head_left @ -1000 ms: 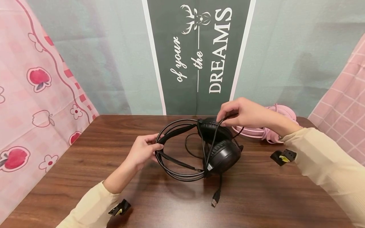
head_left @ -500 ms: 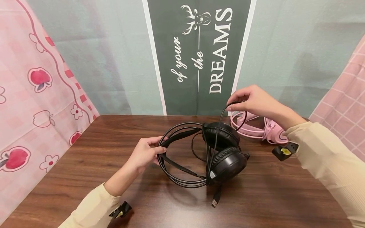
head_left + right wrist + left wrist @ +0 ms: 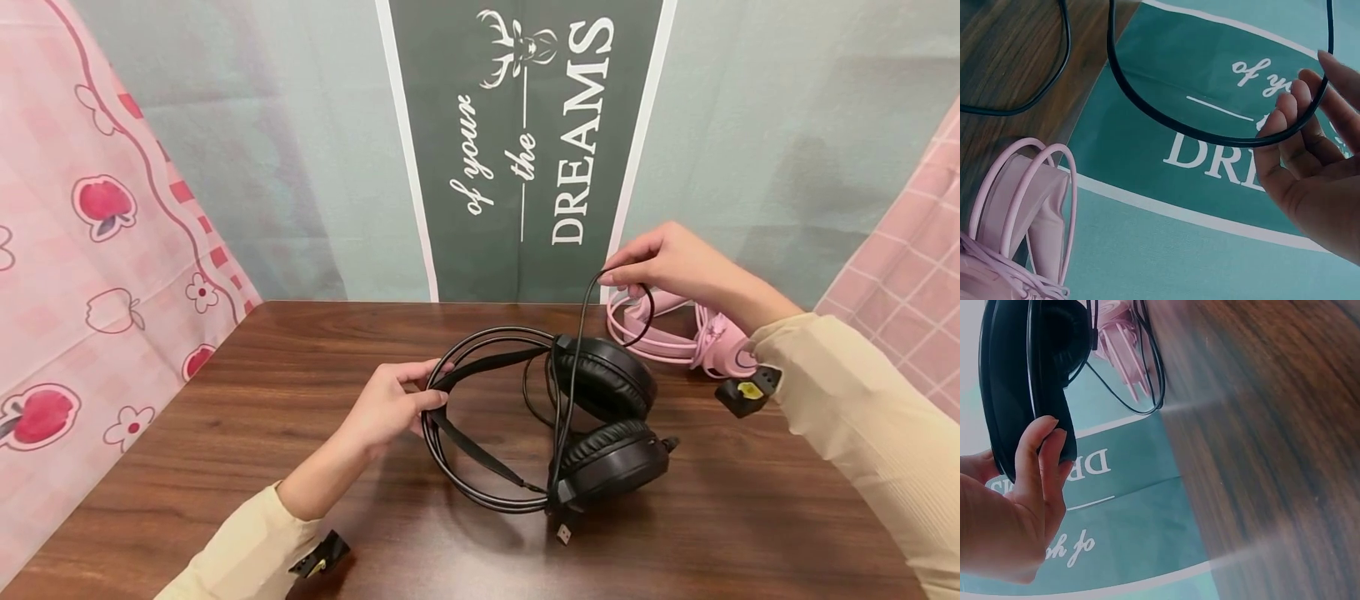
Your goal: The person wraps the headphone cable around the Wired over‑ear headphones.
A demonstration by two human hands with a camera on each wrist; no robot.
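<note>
Black over-ear headphones are tilted over the wooden table in the head view, ear cups toward the right. My left hand grips the top of their headband, thumb on the near side; the left wrist view shows the same hand around the band. Up and to the right, my right hand pinches a loop of the black cable above the ear cups. In the right wrist view the cable hangs in a curve from those fingers. A USB plug shows just below the near ear cup.
Pink headphones with a bundled pink cable lie at the back right of the table, behind my right hand. A grey-green cloth with white lettering hangs at the table's back edge. Pink printed cloths hang at both sides.
My right hand has risen and moved right, drawing the cable loop up from the ear cups. The left hand and headphones have shifted right and slightly nearer; the ear cups have spread apart.
</note>
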